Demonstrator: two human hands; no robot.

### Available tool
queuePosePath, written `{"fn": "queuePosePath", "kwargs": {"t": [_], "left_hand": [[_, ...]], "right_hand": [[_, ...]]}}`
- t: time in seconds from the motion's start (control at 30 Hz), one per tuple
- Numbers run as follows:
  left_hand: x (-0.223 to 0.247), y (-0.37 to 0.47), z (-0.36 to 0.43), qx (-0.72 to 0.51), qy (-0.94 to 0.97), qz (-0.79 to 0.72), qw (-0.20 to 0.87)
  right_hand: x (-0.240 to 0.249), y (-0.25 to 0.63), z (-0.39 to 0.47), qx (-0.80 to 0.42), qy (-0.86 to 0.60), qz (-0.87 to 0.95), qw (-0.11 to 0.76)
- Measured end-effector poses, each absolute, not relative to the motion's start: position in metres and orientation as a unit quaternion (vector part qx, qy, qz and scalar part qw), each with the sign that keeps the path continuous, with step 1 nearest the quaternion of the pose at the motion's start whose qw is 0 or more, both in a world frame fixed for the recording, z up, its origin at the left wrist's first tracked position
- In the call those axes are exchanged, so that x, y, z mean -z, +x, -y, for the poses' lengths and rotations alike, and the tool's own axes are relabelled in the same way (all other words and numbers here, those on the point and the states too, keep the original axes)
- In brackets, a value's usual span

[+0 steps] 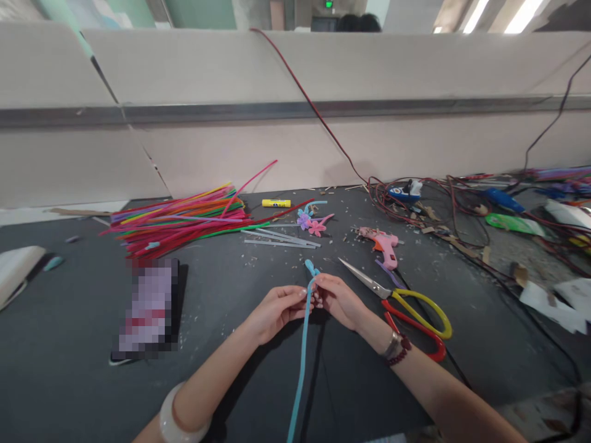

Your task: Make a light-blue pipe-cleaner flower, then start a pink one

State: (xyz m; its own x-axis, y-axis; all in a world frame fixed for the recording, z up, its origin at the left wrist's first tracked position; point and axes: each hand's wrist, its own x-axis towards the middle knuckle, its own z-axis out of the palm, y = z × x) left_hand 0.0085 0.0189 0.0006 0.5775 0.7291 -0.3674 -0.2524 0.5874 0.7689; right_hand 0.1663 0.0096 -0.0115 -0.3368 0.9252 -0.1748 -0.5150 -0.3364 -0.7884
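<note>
A light blue pipe cleaner (302, 354) runs from the hands down toward the bottom edge, its upper end bent into small loops above the fingertips. My left hand (279, 311) pinches it from the left side. From the right, my right hand (339, 298) closes its thumb and fingers on it just below the loops. The fingertips of both hands nearly meet, and some of them are hidden behind the stem. Beyond the hands lie small finished flowers, one purple (303, 221), one pink (317, 228) and one blue at the back.
Scissors (378, 289) with yellow and red handles and a pink glue gun (385, 244) lie right of the hands. Left are a pipe cleaner bundle (184, 221) and a phone (148, 307). A yellow tube (276, 203), grey stems (281, 240) and tangled cables (455, 209) lie farther back.
</note>
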Motion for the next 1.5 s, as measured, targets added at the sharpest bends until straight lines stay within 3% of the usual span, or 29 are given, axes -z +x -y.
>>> {"fn": "queuePosePath", "kwargs": {"t": [0.23,0.43,0.67,0.8,1.3,1.4,1.5], "left_hand": [[0.0015,0.0070,-0.0201,-0.289,0.300,-0.330,0.847],[-0.0038,0.0092,-0.0172,-0.233,0.158,-0.324,0.903],[-0.0011,0.0119,-0.0177,-0.343,0.442,-0.470,0.683],[-0.0011,0.0107,-0.0179,-0.343,0.525,-0.449,0.637],[-0.0077,0.0103,-0.0136,-0.274,0.355,-0.280,0.849],[-0.0058,0.0106,-0.0144,-0.293,0.413,-0.317,0.802],[-0.0014,0.0111,-0.0138,-0.322,0.525,-0.386,0.687]], "right_hand": [[0.0075,0.1663,-0.0079,-0.774,-0.287,0.320,0.465],[0.0060,0.1650,-0.0053,-0.775,-0.271,0.332,0.466],[0.0100,0.1663,-0.0081,-0.744,-0.300,0.344,0.487],[0.0113,0.1673,-0.0101,-0.729,-0.315,0.344,0.501],[0.0084,0.1684,-0.0092,-0.741,-0.303,0.353,0.483],[0.0096,0.1685,-0.0096,-0.742,-0.302,0.350,0.486],[0.0106,0.1685,-0.0100,-0.737,-0.309,0.347,0.491]]}}
